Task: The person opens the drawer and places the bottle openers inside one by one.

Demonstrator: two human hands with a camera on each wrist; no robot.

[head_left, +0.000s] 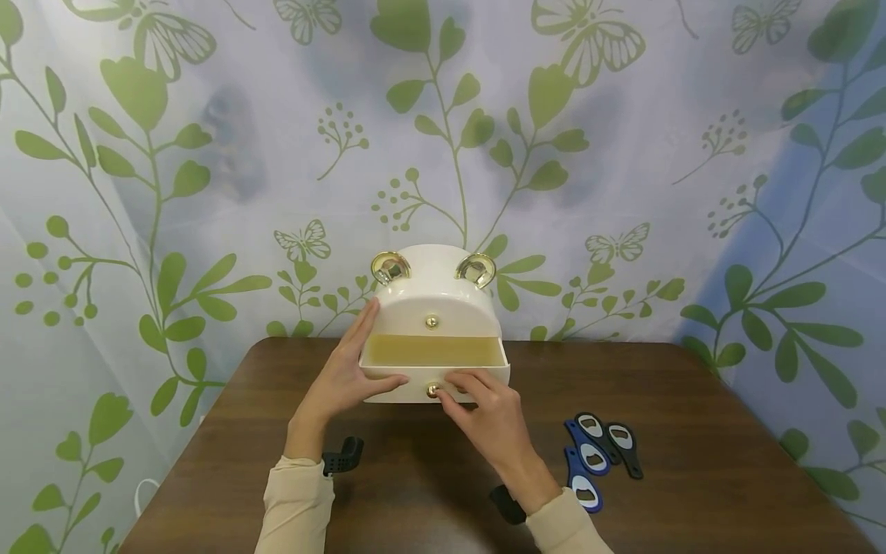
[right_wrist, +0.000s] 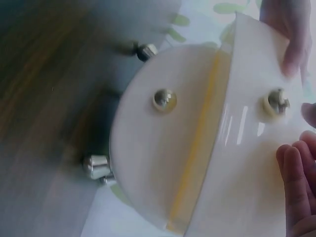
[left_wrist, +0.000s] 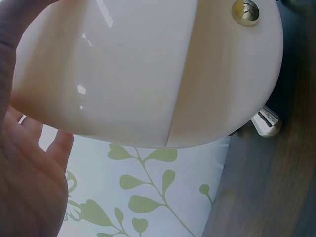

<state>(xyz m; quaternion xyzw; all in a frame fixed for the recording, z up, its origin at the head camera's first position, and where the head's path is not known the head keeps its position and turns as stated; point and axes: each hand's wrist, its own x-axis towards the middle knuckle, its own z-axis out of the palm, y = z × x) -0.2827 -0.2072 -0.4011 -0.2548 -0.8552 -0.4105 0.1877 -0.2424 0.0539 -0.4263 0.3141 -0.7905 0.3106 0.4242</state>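
Observation:
A glossy white drawer box with two gold ear-shaped pieces on top stands at the table's far side. Its lower drawer is pulled out, showing a yellowish inside. My left hand holds the box's left side, thumb across the drawer front, fingers along the side wall. By the drawer's gold knob is my right hand, its thumb tip right at the knob in the head view. The right wrist view shows its fingers bent near the drawer front, with the knob uncovered. Above sits the upper drawer's knob.
Several bottle openers, blue and black, lie in a loose group on the brown wooden table, right of my right hand. A curtain with green leaves and butterflies hangs behind the table.

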